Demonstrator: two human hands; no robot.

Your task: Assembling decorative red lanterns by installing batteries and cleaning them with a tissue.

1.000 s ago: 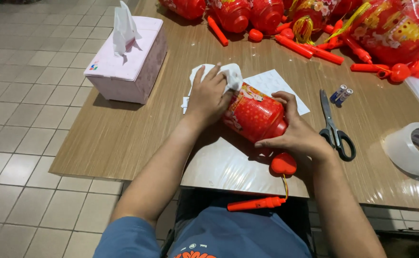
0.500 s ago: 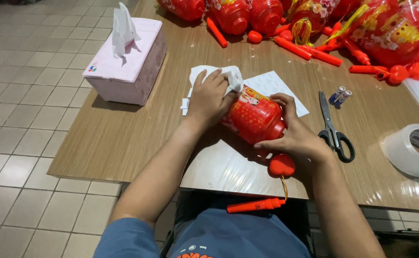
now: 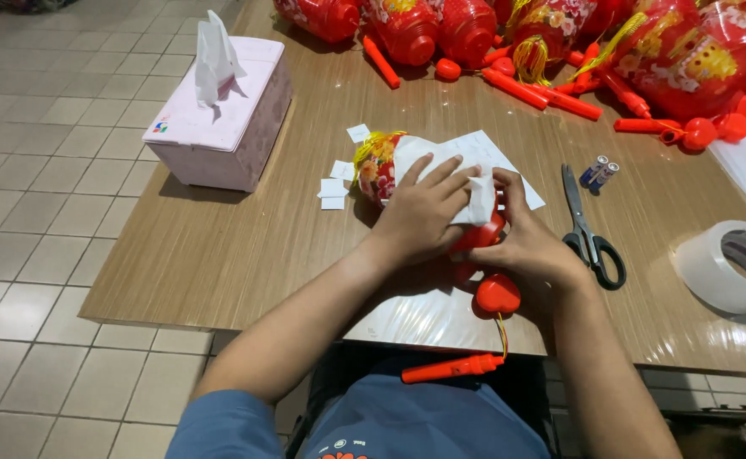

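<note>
A red plastic lantern (image 3: 379, 170) with a yellow tassel lies on its side on the wooden table (image 3: 245, 246). My left hand (image 3: 424, 212) presses a white tissue (image 3: 441, 166) flat over the lantern's body. My right hand (image 3: 526, 242) grips the lantern's near end from the right, thumb up against the tissue. A red ball-shaped part (image 3: 498, 294) sits just below my hands, joined by a yellow cord to a red stick handle (image 3: 452, 369) that hangs over the table's near edge. A white sheet (image 3: 441, 310) lies under the lantern.
A pink tissue box (image 3: 220, 127) stands at the left. Scissors (image 3: 589, 229), two small batteries (image 3: 599, 172) and a tape roll (image 3: 730, 263) lie to the right. Several red lanterns (image 3: 679, 59) and sticks crowd the far edge. Small paper scraps (image 3: 335, 187) lie beside the lantern.
The lantern has been turned, its tassel end now pointing left. My left hand has come down over it with the tissue spread on top, and my right hand has shifted to its near end.
</note>
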